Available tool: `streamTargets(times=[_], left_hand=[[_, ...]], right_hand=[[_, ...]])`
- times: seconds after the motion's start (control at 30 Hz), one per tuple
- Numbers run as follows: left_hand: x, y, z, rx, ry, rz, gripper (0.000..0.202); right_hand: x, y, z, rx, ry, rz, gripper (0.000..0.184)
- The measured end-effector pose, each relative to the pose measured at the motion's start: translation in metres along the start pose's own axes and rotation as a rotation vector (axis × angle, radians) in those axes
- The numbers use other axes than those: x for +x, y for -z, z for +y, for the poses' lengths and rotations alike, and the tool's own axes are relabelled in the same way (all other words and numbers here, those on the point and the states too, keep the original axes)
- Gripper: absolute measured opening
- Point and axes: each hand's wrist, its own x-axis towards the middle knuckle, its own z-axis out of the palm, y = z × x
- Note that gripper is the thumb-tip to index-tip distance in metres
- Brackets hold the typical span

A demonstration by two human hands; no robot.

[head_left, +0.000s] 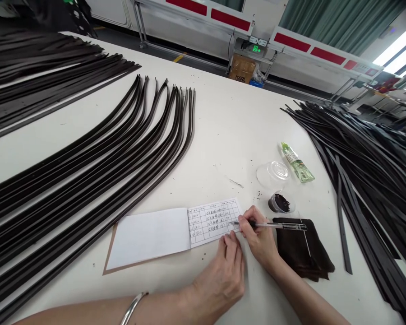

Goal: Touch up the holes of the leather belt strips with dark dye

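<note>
A small ruled notebook (149, 238) lies open on the white table. Its left page is blank, while the right one carries handwritten lines in a printed grid. My right hand (259, 237) is closed around a pen (280, 225), whose tip touches the right page near its right side. With bent fingers held together, my left hand (221, 275) presses on the lower edge of that page. A silver bangle (133, 308) circles the left wrist. Just right of my right hand sits a stack of dark brown cloths (299, 248), with a thin light-coloured stick across it.
Long dark strips (98, 167) cover the table's left side, and another pile of strips (368, 167) spreads along the right. Beyond my right hand are a small cup of dark material (280, 203), a clear plastic lid (272, 174) and a green tube (297, 163).
</note>
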Motion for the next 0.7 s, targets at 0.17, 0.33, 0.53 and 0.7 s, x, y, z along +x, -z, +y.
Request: streamTargets(times=[0.17,0.33,0.53,0.7], left_hand=[[-0.001,0.0,0.0,-0.03,-0.018,-0.023,0.042],[0.004,0.006,-0.003,-0.066,0.004,-0.03,0.039],[-0.043,0.043,-0.075,-0.238,0.146,-0.208,0.071],[-0.1,0.057,-0.143,-0.269,0.337,-0.451,0.093]], right_hand=[[0.0,0.001,0.0,0.008,0.0,0.011,0.026],[0.0,-0.001,0.002,0.068,-0.016,0.086,0.021],[0.004,-0.008,0.004,0.168,-0.013,0.226,0.022],[0.008,-0.011,0.004,0.175,0.003,0.271,0.026]])
